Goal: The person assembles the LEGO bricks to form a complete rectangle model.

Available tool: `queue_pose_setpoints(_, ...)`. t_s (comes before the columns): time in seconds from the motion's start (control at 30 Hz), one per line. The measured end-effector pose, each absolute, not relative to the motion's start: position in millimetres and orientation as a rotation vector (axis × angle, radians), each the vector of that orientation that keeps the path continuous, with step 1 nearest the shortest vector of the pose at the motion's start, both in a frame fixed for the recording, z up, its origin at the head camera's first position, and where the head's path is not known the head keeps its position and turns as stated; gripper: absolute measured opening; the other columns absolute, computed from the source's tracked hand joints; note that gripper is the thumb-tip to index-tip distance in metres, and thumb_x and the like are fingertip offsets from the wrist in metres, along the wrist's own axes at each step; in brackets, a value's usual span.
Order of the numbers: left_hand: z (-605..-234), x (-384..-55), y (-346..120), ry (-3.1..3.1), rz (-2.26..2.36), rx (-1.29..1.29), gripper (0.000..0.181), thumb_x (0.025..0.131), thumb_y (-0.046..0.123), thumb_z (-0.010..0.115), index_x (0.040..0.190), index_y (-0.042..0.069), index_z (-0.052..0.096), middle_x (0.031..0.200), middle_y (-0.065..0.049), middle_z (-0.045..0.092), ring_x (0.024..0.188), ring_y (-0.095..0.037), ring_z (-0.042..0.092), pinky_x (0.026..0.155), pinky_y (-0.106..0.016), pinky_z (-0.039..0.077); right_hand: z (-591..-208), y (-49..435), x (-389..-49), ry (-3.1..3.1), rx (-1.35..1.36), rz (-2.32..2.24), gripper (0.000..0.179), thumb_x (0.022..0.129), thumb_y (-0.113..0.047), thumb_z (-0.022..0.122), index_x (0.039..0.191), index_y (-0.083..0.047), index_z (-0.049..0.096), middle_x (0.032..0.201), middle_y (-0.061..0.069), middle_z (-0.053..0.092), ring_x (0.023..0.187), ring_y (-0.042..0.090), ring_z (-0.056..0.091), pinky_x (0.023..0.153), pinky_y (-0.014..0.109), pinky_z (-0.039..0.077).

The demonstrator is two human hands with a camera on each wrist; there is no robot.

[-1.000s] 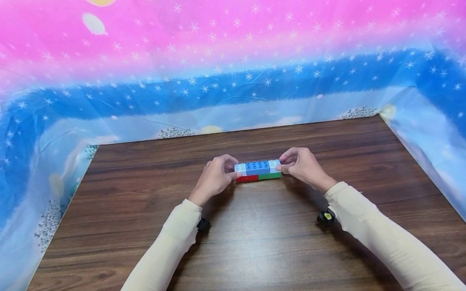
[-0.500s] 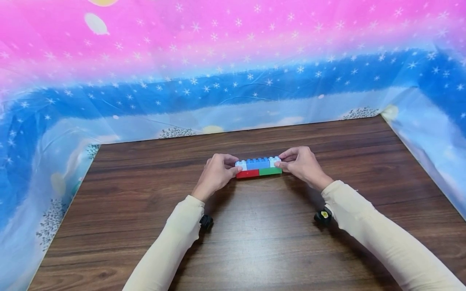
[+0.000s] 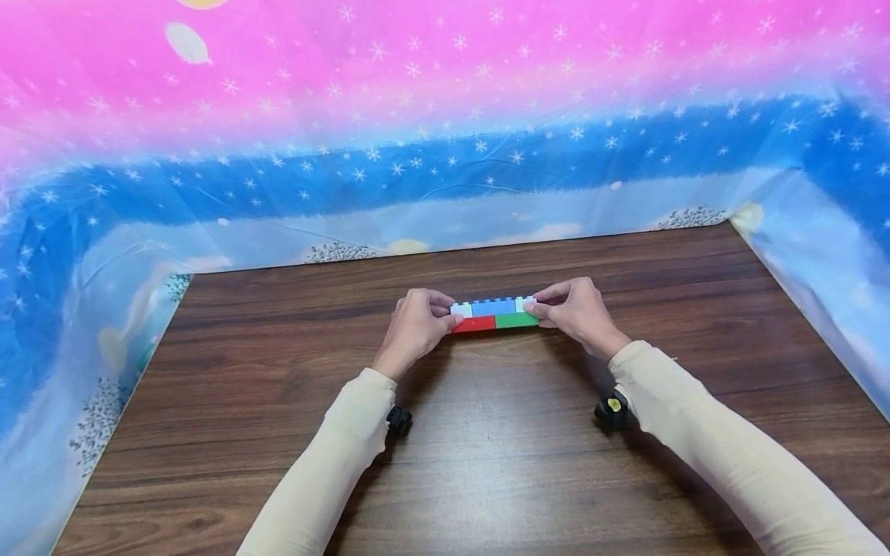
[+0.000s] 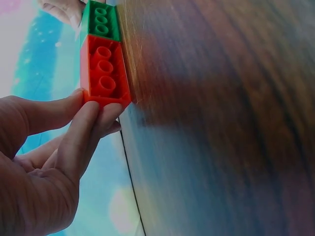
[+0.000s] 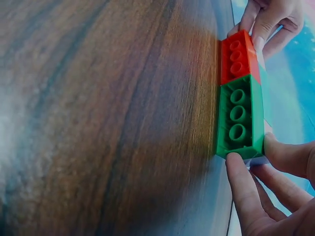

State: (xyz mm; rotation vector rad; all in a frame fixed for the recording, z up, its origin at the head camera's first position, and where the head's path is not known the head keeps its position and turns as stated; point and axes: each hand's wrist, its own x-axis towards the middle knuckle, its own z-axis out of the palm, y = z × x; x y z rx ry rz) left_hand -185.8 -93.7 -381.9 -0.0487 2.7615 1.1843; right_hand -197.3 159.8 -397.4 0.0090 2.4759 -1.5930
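Observation:
My left hand (image 3: 415, 328) and right hand (image 3: 580, 315) hold a short bar of toy building bricks between them, one at each end. A red brick (image 3: 474, 323) and a green brick (image 3: 517, 319) form its lower row. On top sit a blue brick (image 3: 494, 308) in the middle and a pale brick (image 3: 461, 310) at the left, with another pale brick (image 3: 520, 306) at the right. Both wrist views show the hollow undersides of the red brick (image 4: 106, 69) and the green brick (image 5: 239, 115), raised off the table. Thumbs and fingers pinch the ends.
The dark wooden table (image 3: 445, 479) spreads around the hands. A printed cloth (image 3: 431, 177) in pink and blue stands along its back and sides. A black device (image 3: 399, 419) is on the left wrist, another black device (image 3: 612, 412) on the right.
The brick bar has been tilted and lifted slightly in both hands. Its stud tops, plain to see a second ago, now show only edge-on, and more of the front face shows.

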Motion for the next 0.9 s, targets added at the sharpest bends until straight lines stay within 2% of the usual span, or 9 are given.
queue_pose_setpoints(0.37, -382.4, -191.9, -92.1, 2.755, 1.191, -0.078, 0.027, 0.091, 0.022, 0.079, 0.115, 0.009, 0.076, 0.101, -0.006, 0.077, 0.099, -0.019, 0.071, 0.092, -0.041, 0.052, -398.2, 156.7, -203.0, 2.479, 0.054, -1.620, 0.029, 0.094, -0.012, 0.075, 0.113, 0.009, 0.072, 0.118, 0.026, 0.067, 0.090, 0.027, 0.075, 0.075, 0.031, 0.059)
queue_pose_setpoints(0.53, -382.6, -193.4, -90.8, 2.751, 1.200, -0.098, 0.026, 0.091, 0.020, 0.079, 0.114, 0.009, 0.076, 0.100, -0.006, 0.077, 0.094, -0.018, 0.071, 0.087, -0.039, 0.053, -399.2, 155.7, -204.9, 2.482, 0.058, -1.625, 0.028, 0.094, -0.012, 0.075, 0.112, 0.009, 0.072, 0.117, 0.026, 0.067, 0.089, 0.026, 0.075, 0.074, 0.030, 0.059)
queue_pose_setpoints(0.9, -383.2, -192.4, -89.4, 2.817, 1.170, -0.069, 0.023, 0.092, 0.019, 0.077, 0.113, 0.009, 0.077, 0.103, -0.008, 0.076, 0.102, -0.022, 0.068, 0.090, -0.041, 0.053, -403.1, 153.8, -207.1, 2.449, 0.084, -1.642, 0.031, 0.095, -0.013, 0.073, 0.117, 0.009, 0.071, 0.120, 0.027, 0.066, 0.098, 0.029, 0.073, 0.076, 0.030, 0.058)
